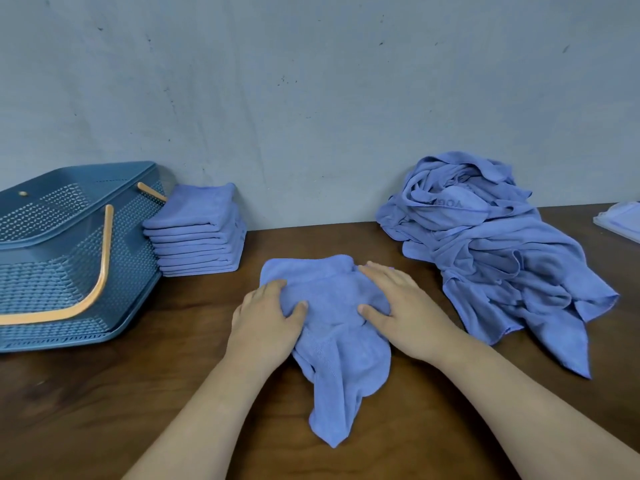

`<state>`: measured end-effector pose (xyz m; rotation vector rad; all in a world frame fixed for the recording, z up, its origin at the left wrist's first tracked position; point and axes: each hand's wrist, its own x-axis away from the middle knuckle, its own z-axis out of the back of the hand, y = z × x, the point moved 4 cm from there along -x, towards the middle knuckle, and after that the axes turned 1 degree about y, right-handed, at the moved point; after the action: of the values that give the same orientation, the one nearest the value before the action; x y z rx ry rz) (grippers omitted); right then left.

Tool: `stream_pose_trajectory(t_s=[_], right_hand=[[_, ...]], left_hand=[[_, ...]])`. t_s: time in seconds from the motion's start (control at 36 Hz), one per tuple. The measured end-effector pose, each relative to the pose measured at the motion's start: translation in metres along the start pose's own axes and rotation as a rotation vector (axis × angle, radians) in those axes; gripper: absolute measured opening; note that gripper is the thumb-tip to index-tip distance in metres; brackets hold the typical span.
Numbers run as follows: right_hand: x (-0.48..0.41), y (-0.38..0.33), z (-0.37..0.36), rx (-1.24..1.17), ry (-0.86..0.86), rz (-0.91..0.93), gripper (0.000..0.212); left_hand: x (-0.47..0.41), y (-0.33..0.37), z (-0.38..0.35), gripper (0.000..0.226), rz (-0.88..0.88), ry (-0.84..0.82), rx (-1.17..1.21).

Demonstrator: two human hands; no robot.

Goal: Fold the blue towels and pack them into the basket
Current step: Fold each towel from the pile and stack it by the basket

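A crumpled blue towel lies on the brown table in front of me, one corner trailing toward me. My left hand grips its left side, fingers and thumb curled into the cloth. My right hand lies on its right side, thumb pinching a fold. A stack of several folded blue towels stands against the wall, left of centre. The blue perforated basket with orange handles lies tilted at far left. A heap of unfolded blue towels sits at the right.
The grey wall runs close behind the table. A pale flat tray or lid shows at the far right edge. Bare brown tabletop lies below the basket and near me.
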<state>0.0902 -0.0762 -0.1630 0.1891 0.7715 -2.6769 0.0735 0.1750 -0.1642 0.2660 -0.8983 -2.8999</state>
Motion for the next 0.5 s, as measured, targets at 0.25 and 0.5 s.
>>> stream_pose_trajectory(t_s=[0.25, 0.5], right_hand=[[0.000, -0.005, 0.009, -0.203, 0.075, 0.062, 0.050], [0.009, -0.027, 0.006, -0.278, -0.139, 0.254, 0.034]], left_hand=[[0.002, 0.014, 0.011, 0.030, -0.213, 0.056, 0.361], [0.013, 0.028, 0.003, 0.027, -0.355, -0.181, 0.666]])
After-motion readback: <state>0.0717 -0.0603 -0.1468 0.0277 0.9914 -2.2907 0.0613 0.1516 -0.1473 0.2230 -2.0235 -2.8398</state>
